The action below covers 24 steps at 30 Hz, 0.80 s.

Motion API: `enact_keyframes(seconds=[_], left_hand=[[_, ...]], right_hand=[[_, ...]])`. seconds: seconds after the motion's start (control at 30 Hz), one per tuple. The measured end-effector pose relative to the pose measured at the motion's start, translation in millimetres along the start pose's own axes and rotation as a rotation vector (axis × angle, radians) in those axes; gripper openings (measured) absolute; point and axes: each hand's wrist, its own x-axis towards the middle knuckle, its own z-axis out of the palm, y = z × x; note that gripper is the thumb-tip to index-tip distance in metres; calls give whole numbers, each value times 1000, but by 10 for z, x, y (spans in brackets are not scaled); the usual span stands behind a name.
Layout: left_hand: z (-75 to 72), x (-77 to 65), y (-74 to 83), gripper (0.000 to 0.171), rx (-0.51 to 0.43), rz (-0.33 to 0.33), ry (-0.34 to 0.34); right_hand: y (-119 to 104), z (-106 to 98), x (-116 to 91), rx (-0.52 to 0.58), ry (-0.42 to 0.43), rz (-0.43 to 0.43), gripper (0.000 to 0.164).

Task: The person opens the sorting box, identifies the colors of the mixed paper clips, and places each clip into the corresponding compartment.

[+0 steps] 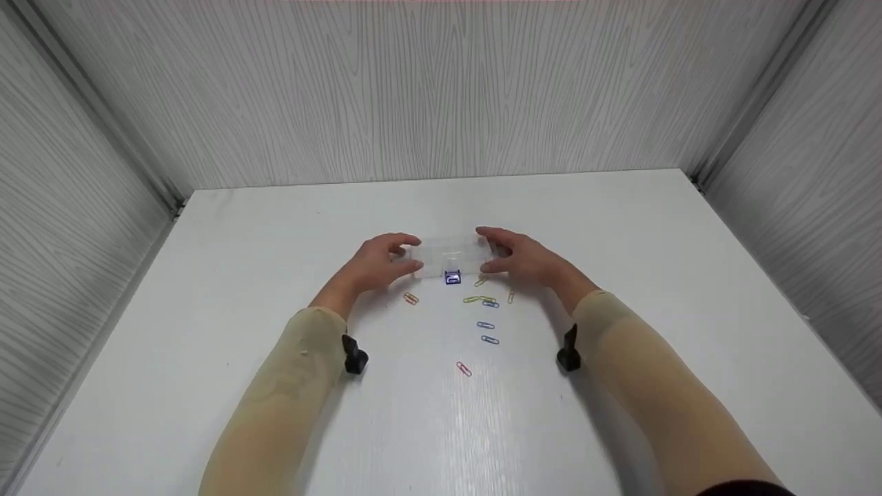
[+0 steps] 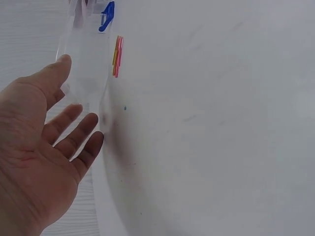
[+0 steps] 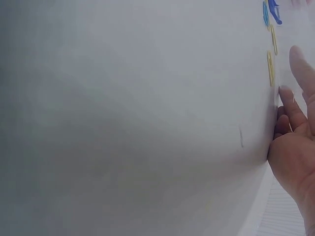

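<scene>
Head view, clear box (image 1: 441, 253) flanked by left hand (image 1: 376, 263) and right hand (image 1: 532, 259), both grips part-spread, any hold cannot be told, paper clips (image 1: 486, 325) scattered.

A small, see-through plastic box (image 1: 433, 259), rectangular, lies with its long side running left to right on a white table (image 1: 427, 427). A blue latch (image 1: 453, 277) sits near the middle of its near edge. The left hand (image 1: 375, 263) and right hand (image 1: 530, 262) curve around opposite ends.
</scene>
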Motion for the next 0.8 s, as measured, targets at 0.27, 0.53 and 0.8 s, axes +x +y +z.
enact_keyframes(seconds=[0.27, 0.53, 0.8], left_hand=[[-25, 23, 15, 48, -42, 52, 89], [-13, 72, 69, 36, -118, 162, 218], [-14, 101, 118, 28, -190, 174, 322]], right_hand=[[-22, -16, -11, 11, -11, 8, 84], [0, -9, 2, 41, -10, -6, 87], [-5, 13, 6, 26, -3, 34, 95]])
